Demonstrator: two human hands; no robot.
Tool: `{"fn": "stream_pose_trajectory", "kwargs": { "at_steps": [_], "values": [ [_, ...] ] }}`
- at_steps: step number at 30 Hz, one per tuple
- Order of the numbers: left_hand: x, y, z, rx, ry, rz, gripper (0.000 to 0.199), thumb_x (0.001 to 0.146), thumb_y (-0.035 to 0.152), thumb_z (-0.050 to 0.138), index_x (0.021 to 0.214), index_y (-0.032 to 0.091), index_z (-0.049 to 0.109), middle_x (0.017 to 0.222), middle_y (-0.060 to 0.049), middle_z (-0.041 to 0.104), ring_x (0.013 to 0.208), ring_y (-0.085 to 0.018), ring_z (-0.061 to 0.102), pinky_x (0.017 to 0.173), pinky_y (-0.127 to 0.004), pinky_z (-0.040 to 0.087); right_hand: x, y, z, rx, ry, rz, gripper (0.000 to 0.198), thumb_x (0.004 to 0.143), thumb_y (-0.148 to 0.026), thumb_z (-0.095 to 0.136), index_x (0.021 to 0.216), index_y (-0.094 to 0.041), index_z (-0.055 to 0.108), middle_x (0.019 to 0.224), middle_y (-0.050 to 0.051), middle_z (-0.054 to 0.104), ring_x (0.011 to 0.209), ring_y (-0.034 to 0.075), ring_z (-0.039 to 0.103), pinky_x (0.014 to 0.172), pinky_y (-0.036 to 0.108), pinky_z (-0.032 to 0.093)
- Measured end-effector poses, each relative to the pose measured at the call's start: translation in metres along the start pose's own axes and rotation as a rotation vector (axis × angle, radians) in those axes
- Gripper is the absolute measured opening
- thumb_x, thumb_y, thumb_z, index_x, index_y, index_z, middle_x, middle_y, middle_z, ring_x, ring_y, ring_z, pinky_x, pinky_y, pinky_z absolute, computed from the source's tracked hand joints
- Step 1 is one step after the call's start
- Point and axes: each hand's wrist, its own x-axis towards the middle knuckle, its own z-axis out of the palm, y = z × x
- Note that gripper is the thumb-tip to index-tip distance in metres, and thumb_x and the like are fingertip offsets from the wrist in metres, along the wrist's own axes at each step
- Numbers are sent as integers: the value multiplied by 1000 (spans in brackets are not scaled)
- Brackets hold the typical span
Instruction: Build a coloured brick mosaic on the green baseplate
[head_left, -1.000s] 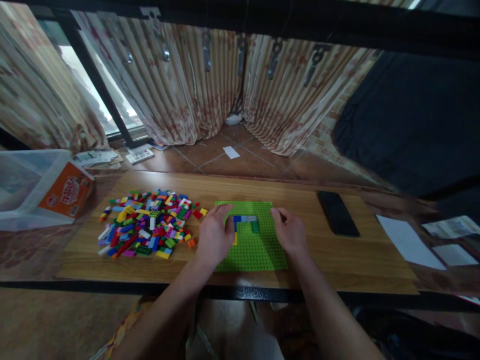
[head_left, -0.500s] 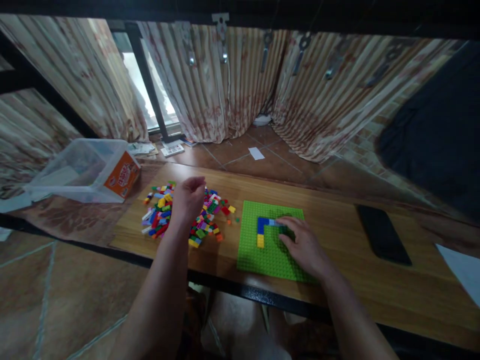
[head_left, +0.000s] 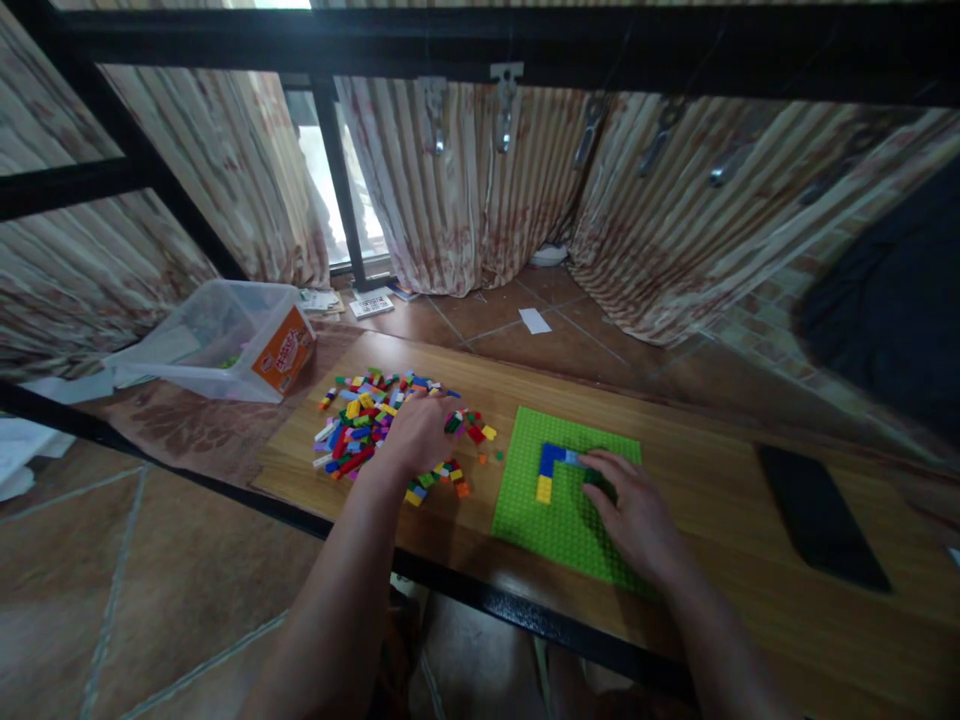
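Observation:
My left hand is over a loose pile of small coloured toy bricks, palm down. Its fingertips point away from me and are hidden among the bricks, so what they touch cannot be made out. To the right lies a green studded baseplate. On it, blue bricks form a corner, with a yellow brick at the near end and a light blue brick at the right. My right hand rests on the plate, fingertips at the light blue end, thumb apart from the forefinger. Dark green shows between them.
A clear plastic box with an orange label stands beyond the pile at the left. Right of the baseplate lies a black phone-like slab. The wooden board ends at a dark front edge. Curtains hang behind.
The view has swung, so everything sits further right in the picture. My left hand has come down onto the brick pile. My right hand keeps its place on the baseplate.

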Motion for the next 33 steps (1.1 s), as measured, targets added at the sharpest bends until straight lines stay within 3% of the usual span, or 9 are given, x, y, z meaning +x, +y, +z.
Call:
{"fn": "stream_pose_trajectory", "kwargs": {
  "at_steps": [6, 12, 21, 27, 33],
  "values": [
    [0, -1, 3, 32, -27, 13, 44, 71, 11, 59, 112, 23, 68, 113, -6, 68, 107, -25, 59, 95, -33, 44, 1, -5, -4, 10, -15, 5, 32, 87, -31, 48, 115, -23, 63, 122, 8, 61, 114, 26, 54, 102, 50, 42],
    [-1, 4, 3, 57, -32, -34, 27, 76, 18, 56, 99, 22, 69, 103, -8, 67, 101, -25, 60, 89, -36, 45, -1, -1, -2, 5, -18, 19, 33, 86, -38, 50, 112, -24, 65, 122, 8, 62, 114, 28, 56, 101, 52, 41],
    [-2, 9, 0, 52, -14, -42, 19, 73, 18, 57, 92, 17, 64, 98, -11, 66, 98, -26, 59, 88, -37, 45, -2, 9, -1, 17, 3, 22, 35, 86, -45, 50, 110, -26, 66, 120, 8, 63, 112, 27, 58, 98, 50, 45],
    [-5, 12, -2, -273, 17, -66, 29, 75, 15, 54, 103, 18, 61, 88, -6, 67, 84, -21, 63, 76, -31, 47, -1, 3, -2, 72, 144, 88, 34, 87, -49, 49, 101, -24, 67, 113, 7, 67, 107, 25, 62, 95, 46, 48],
    [-1, 28, 7, -723, -21, 195, 30, 75, 8, 49, 101, 17, 62, 91, -2, 67, 85, -15, 63, 78, -25, 48, 2, -15, -6, 133, 292, 51, 30, 88, -46, 49, 95, -24, 69, 102, 6, 70, 97, 22, 65, 90, 41, 50]
  ]
}}
